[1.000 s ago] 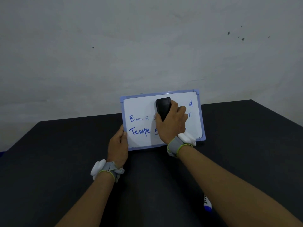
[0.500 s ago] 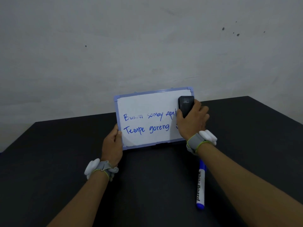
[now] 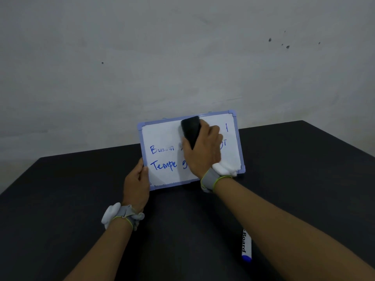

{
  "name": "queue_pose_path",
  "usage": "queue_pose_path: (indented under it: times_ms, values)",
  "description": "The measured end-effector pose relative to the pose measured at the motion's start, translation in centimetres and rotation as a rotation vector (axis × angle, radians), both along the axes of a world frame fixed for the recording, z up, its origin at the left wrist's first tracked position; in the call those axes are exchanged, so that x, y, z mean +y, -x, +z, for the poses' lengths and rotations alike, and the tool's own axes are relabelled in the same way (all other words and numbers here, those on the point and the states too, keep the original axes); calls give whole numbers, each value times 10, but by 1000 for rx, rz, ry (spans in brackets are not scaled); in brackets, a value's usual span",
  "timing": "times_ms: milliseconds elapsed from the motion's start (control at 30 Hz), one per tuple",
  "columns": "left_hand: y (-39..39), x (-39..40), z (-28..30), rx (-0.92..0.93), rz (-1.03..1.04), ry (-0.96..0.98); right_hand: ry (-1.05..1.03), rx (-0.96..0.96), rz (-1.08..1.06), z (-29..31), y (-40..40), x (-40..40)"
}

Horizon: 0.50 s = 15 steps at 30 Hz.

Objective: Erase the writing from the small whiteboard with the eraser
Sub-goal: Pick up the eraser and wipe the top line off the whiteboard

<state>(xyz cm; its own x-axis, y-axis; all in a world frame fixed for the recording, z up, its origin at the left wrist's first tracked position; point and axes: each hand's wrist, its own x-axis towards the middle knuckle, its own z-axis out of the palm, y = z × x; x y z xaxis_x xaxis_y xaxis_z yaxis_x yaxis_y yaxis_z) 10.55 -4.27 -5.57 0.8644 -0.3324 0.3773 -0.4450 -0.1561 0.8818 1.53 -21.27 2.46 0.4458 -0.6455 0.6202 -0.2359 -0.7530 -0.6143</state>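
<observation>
A small whiteboard (image 3: 162, 136) with a light purple frame stands tilted on the black table, with blue writing on it. My left hand (image 3: 136, 182) grips its lower left edge. My right hand (image 3: 205, 153) presses a black eraser (image 3: 190, 129) against the upper middle of the board. "Bu" and "Tempe" show at the left, and a few blue strokes at the right. The top left strip is wiped white. My right hand hides the middle of both lines.
A blue whiteboard marker (image 3: 246, 248) lies on the black table (image 3: 60, 199) beside my right forearm. A grey wall (image 3: 182, 57) rises right behind the board. Both wrists wear grey bands with white pieces.
My right hand with the eraser has swept from the board's top right corner back left to the upper middle, and it again covers the middle words.
</observation>
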Motion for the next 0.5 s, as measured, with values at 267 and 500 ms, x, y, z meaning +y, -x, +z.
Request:
queue_pose_path:
  times_ms: [267, 500]
  values:
    - [0, 0, -1, 1, 1, 9, -27, 24, -77, -2, -9, -16]
    - [-2, -1, -3, 6, 6, 4, -113, 66, -139, -2, 29, -68]
